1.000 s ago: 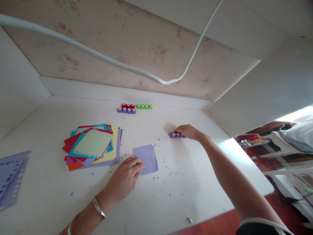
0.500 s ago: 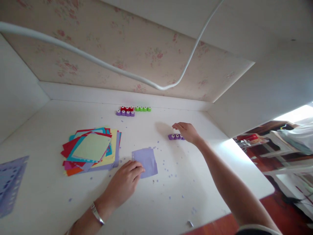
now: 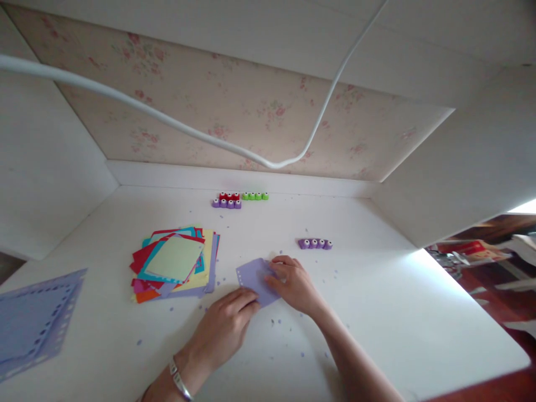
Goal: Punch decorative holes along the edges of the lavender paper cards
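Note:
A small purple sheet of paper [image 3: 253,273], punched with holes along its left edge, lies at an angle on the white table between my hands. My left hand [image 3: 230,315] grips its lower edge with the fingers closed together. At the right side of the sheet, my right hand [image 3: 295,285] has its thumb and fingers curled on the paper's edge, partly hiding that corner. Beyond the right hand stands a row of several purple craft punches [image 3: 315,244], touched by neither hand. Tiny purple paper bits are scattered around the sheet.
Stacked coloured papers [image 3: 176,259] lie to the left. Punched purple sheets [image 3: 37,318] are at the far left edge. Red punches [image 3: 229,196], purple punches [image 3: 226,204] and green punches [image 3: 255,196] stand near the back wall. A white cable [image 3: 188,128] hangs in front of the wall.
My right hand has come away from the row of purple punches and down to the paper's right edge. The sheet has turned to a slant. The view has shifted slightly.

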The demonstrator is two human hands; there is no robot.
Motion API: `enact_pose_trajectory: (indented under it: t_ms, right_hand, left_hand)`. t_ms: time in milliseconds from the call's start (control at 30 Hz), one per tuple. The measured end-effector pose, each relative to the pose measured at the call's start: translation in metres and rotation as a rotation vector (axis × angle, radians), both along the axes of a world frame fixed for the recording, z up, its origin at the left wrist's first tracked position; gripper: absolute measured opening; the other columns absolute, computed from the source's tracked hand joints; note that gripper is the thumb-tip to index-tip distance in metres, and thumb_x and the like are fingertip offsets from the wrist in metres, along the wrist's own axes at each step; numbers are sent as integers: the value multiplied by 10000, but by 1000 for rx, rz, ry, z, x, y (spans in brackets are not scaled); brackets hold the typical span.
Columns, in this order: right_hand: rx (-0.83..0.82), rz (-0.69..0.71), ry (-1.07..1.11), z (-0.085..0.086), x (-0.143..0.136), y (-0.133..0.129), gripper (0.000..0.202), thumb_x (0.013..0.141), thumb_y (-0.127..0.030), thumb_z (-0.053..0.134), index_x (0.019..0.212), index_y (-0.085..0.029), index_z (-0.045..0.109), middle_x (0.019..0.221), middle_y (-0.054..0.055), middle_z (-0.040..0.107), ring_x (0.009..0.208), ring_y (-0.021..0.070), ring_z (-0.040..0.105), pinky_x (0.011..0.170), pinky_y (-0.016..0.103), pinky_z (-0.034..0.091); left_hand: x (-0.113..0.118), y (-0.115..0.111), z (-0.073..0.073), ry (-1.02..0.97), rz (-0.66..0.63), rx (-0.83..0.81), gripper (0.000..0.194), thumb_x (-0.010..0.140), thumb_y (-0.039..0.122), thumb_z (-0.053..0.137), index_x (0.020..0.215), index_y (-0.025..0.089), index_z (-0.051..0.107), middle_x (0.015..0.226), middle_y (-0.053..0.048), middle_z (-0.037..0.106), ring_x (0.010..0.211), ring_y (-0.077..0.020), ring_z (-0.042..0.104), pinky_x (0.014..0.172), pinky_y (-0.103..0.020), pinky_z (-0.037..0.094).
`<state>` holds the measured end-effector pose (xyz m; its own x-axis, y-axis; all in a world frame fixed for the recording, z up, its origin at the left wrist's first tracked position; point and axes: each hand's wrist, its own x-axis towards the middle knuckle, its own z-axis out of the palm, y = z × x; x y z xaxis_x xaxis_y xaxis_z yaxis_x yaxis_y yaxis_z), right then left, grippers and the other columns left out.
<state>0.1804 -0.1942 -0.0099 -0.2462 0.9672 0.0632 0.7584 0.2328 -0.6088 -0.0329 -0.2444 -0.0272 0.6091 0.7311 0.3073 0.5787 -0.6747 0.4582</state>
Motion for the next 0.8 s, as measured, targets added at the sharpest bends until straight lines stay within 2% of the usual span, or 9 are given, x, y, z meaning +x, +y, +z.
enact_pose_trajectory:
  t_ms: [67, 167, 300, 400, 467, 533, 667, 733, 800]
  right_hand:
    - [-34, -27, 124, -1, 1, 1, 176, 780, -307, 655, 945, -263, 699, 1076, 56, 660, 956, 243, 614, 827, 392, 484]
    - [-147, -68, 300, -8, 4, 0, 205, 775, -261, 636, 978, -231, 638, 865, 19, 679, 710, 175, 631, 625, 305, 489]
    - [-222, -116, 462, -24, 5, 0, 323, 799, -279, 604, 1113, -213, 572, 801, 9, 666, 607, 145, 611, 522, 256, 447]
    - [-201, -207, 500, -33, 3, 2, 388, 807, -308, 599, 1177, -206, 548, 843, 35, 679, 608, 152, 621, 519, 260, 455]
    - [-188, -235, 504, -36, 2, 4, 397, 816, -317, 590, 1195, -208, 542, 875, 50, 688, 619, 156, 628, 522, 261, 462]
    - [-170, -238, 483, -36, 2, 6, 389, 828, -324, 578, 1198, -206, 549, 877, 59, 692, 632, 160, 629, 534, 264, 463]
    - [-135, -249, 423, -34, 4, 5, 347, 852, -355, 560, 1151, -181, 580, 825, 66, 693, 638, 161, 616, 548, 262, 442]
    - [-120, -256, 397, -32, 4, 5, 310, 865, -379, 546, 1093, -175, 597, 766, 54, 678, 596, 149, 587, 517, 249, 409]
    - [-105, -255, 374, -31, 4, 4, 283, 875, -397, 530, 1030, -175, 611, 703, 35, 649, 553, 135, 551, 490, 240, 377]
  left_hand:
    - [1, -1, -3, 15, -1, 24, 370, 821, 1, 487, 1095, 192, 646, 1121, -64, 665, 1064, -220, 609, 962, -398, 510]
    - [3, -2, -4, 19, 9, 8, 373, 830, 3, 477, 1100, 198, 646, 1135, -59, 667, 1066, -210, 613, 954, -385, 514]
    - [1, 13, 7, -8, -29, -62, 323, 866, 36, 463, 1039, 225, 660, 1105, -19, 670, 983, -148, 636, 895, -289, 529]
    - [-4, 52, 25, 21, 41, 25, 258, 903, 115, 463, 1040, 212, 659, 1061, -16, 682, 987, -146, 626, 907, -275, 503]
    - [-9, 90, 35, 141, 178, 108, 254, 916, 147, 442, 1015, 217, 666, 1042, -10, 684, 976, -143, 623, 905, -266, 490]
    - [-13, 132, 41, 180, 258, 137, 274, 904, 140, 429, 1042, 189, 661, 1078, -43, 672, 1003, -177, 610, 938, -316, 466]
    - [-16, 199, 41, 263, 322, 182, 355, 833, 160, 537, 1182, 189, 597, 1225, -85, 607, 1143, -254, 517, 996, -403, 386]
    - [-14, 219, 38, 305, 338, 200, 401, 812, 136, 554, 1207, 206, 573, 1258, -102, 582, 1172, -285, 482, 966, -447, 377]
    - [-11, 231, 35, 348, 337, 212, 360, 824, 83, 518, 1157, 195, 594, 1175, -121, 622, 1131, -295, 506, 930, -489, 378]
